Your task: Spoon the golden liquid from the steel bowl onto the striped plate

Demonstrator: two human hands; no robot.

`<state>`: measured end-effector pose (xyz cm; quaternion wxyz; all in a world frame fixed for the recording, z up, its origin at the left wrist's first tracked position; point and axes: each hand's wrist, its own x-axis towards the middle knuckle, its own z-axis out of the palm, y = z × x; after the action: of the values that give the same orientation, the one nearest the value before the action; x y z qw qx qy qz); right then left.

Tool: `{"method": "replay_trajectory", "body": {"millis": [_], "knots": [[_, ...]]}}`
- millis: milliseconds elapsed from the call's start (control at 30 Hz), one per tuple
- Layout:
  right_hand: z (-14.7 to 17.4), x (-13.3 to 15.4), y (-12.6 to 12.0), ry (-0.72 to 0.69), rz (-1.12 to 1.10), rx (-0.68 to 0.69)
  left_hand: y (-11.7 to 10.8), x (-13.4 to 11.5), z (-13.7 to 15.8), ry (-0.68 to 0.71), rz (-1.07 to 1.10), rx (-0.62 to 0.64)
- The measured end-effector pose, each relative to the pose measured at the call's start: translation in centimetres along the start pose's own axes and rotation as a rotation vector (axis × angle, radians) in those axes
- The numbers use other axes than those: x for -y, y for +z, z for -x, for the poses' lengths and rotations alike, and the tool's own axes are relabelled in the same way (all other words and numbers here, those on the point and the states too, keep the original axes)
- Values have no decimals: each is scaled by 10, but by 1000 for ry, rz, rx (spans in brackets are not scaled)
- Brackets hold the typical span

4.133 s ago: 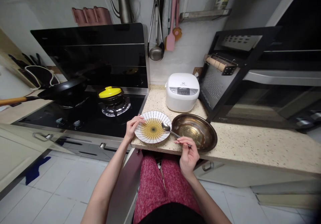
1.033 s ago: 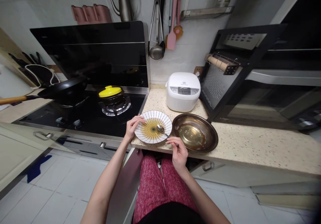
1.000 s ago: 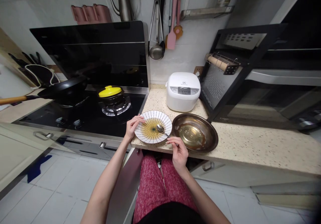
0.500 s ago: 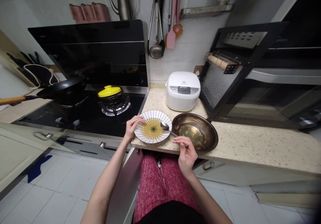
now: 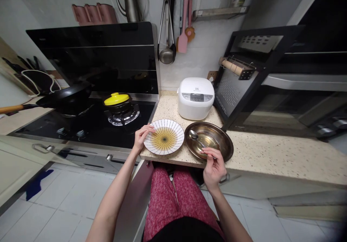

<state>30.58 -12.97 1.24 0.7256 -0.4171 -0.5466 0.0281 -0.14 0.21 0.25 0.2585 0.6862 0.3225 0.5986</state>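
A white plate with dark radiating lines [image 5: 176, 141] sits on the counter, with yellow-brown liquid pooled in its middle. My left hand [image 5: 142, 135] rests at the plate's left rim, its fingers over the edge; whether it pinches the rim is hard to see. To the right of the plate stands a wide metal bowl [image 5: 229, 146], its inside stained brownish. My right hand [image 5: 214, 166] is closed on the handle of a metal spoon [image 5: 193, 134], whose head is over the left part of the bowl. Whether the spoon holds liquid cannot be made out.
Behind the plate and bowl is a white rice cooker [image 5: 196, 99]. On the hob to the left are a small pot with a yellow lid [image 5: 116, 99] and a black wok [image 5: 65, 97]. An oven [image 5: 292, 104] stands at the right, and a cabinet door [image 5: 135, 206] hangs open below.
My right hand has moved right with the spoon, from above the plate's right edge to over the bowl. My left hand stays at the plate's rim. The view shifted slightly.
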Motion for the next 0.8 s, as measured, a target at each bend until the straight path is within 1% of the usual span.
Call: {"method": "replay_trajectory", "body": {"millis": [200, 367, 500, 667, 733, 800], "knots": [[0, -10, -12, -157, 88, 83, 0, 0, 0, 15, 10, 4], [0, -16, -15, -297, 144, 149, -1, 1, 0, 21, 19, 8], [1, -21, -17, -403, 171, 232, 0, -1, 0, 15, 20, 3], [1, -26, -19, -447, 192, 333, 1, -3, 0, 18, 25, -4], [0, -24, -18, -452, 186, 331, 1, -3, -1, 18, 26, -1], [-2, -18, -15, -443, 160, 286, 1, -3, -1, 18, 27, 2]]}}
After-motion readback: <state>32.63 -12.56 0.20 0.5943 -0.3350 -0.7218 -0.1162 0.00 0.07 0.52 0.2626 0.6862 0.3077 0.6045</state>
